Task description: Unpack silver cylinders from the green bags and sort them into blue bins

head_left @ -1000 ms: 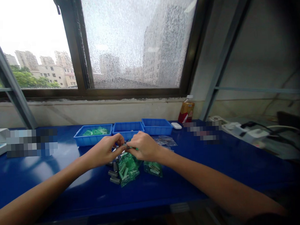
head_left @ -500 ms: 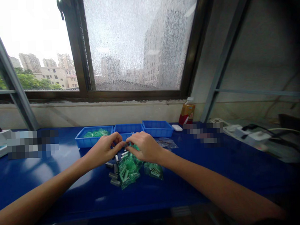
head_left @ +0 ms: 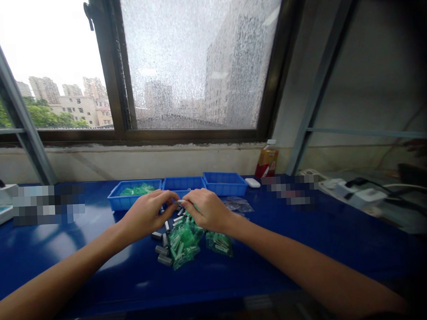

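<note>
A small silver metal piece [head_left: 181, 202] is pinched between my two hands, its ends hidden by fingers. My left hand [head_left: 152, 210] curls thumb and forefinger at its left end. On the other end, my right hand [head_left: 209, 209] closes with thumb and fingers together. Beneath them lies a green plastic bag [head_left: 185, 237] with metal pieces in and around it. Several loose silver cylinders [head_left: 164, 260] are scattered along the bag's left side. A smaller green bag of metal pieces [head_left: 219, 243] rests below my right wrist.
Behind my hands stand three blue trays: the left tray [head_left: 117, 203] holds green bags, beside a middle tray [head_left: 168, 182] and a right tray [head_left: 232, 190]. Clear plastic bags [head_left: 239, 204], a white case [head_left: 252, 183], a drink bottle [head_left: 266, 160] and power adapters [head_left: 365, 196] are to the right.
My fingers have shifted around the metal piece, which now shows as a bright silver bar between them. The right fingers are closed more tightly. Bags and trays stay put.
</note>
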Available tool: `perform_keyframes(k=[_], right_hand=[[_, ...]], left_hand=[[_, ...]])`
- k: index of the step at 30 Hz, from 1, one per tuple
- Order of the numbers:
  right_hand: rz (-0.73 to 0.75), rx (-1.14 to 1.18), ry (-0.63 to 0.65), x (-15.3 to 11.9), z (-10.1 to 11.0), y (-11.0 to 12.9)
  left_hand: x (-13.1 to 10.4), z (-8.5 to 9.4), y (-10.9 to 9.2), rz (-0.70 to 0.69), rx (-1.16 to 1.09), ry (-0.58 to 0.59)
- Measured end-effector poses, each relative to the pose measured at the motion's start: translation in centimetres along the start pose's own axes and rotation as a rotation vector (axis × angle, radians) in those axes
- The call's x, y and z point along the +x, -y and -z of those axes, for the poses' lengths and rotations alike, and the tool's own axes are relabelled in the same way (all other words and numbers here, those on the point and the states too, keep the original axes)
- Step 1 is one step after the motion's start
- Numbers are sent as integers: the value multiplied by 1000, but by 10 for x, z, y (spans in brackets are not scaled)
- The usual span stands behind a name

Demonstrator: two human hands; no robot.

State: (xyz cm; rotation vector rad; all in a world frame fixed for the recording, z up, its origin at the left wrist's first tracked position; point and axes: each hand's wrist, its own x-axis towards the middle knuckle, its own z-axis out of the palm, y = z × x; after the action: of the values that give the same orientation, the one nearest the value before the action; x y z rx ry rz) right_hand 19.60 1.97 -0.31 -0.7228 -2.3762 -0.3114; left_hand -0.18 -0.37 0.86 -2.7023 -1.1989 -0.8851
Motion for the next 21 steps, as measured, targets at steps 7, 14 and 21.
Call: perform_keyframes(k=[7,14,21], right_hand=[[15,8,-93,0,2,2],[59,-65,-145,1,3,3],[56,-44,-134,0,0,1]], left_hand=[[0,0,0,-14,26,-6],[-1,-1,-1,-16,7,3],[-1,-2,-1,-53,4,-45]])
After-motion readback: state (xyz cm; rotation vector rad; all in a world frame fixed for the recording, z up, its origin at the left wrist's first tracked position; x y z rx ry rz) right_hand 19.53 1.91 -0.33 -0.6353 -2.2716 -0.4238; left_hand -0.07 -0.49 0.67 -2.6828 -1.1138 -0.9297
